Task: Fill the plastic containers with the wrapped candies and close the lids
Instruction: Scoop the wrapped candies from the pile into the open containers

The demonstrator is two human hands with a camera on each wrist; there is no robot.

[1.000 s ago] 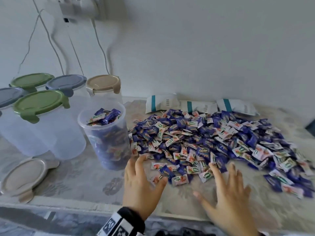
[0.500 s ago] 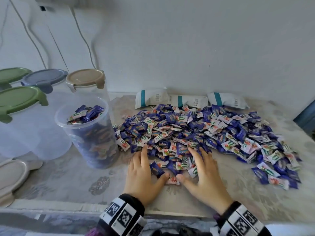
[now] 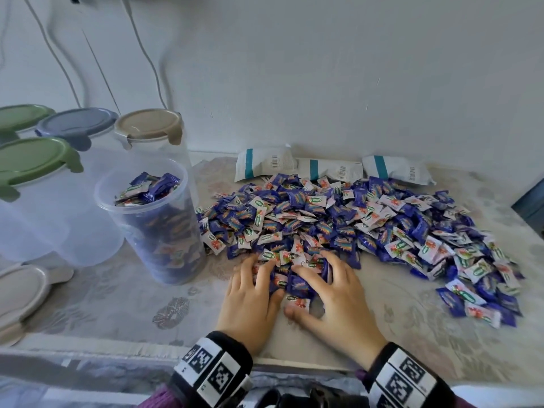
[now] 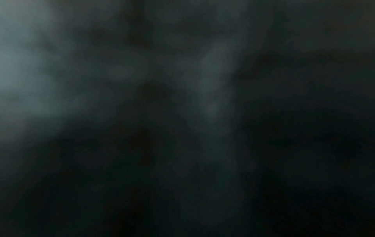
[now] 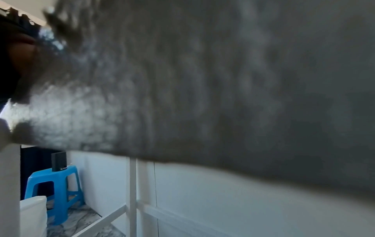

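A big pile of blue and white wrapped candies covers the middle and right of the table. At its near edge my left hand and right hand face each other, fingers curled round a clump of candies gathered between them. To the left of my hands stands an open clear plastic container, filled with candies almost to its rim. Its beige lid lies loose on the table at the far left. The left wrist view is dark, and the right wrist view shows only blurred tablecloth close up.
Several lidded, empty containers stand at the back left: a beige-lidded one, a blue-lidded one and a green-lidded one. Three white candy bags lie against the wall. The table's front edge is just under my wrists. A blue stool stands beyond.
My hands have come together from spread apart, and their fingers have curled, scooping candies from the pile's near edge into a clump between them.
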